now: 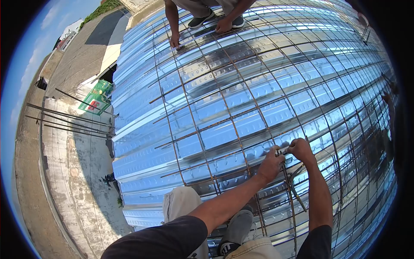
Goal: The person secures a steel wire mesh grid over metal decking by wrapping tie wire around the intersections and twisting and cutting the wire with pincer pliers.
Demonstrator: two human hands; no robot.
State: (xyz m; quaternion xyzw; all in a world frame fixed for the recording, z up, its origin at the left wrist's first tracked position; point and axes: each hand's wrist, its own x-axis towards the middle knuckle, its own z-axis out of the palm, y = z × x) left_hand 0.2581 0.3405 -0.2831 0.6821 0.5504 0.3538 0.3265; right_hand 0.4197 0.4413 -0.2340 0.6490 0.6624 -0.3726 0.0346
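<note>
My left hand [271,165] is closed, its fingertips at a crossing of the rusty rebar grid [235,125]. Facing it, my right hand [301,150] pinches close to the same spot. A small greyish piece [282,151] shows between the two sets of fingertips, too small to name. Just below the hands, a tool with long thin handles [296,185], like pincers, is against the bars; whether it hangs or lies there I cannot tell. Under the grid spreads shiny ribbed metal decking [189,142].
A co-worker crouches on the decking at the top, one hand [174,41] down at a pale strip [192,42]. The decking ends on the left, above a lower concrete surface [73,172]. Long bars [71,116] jut out there near a green banner [98,97].
</note>
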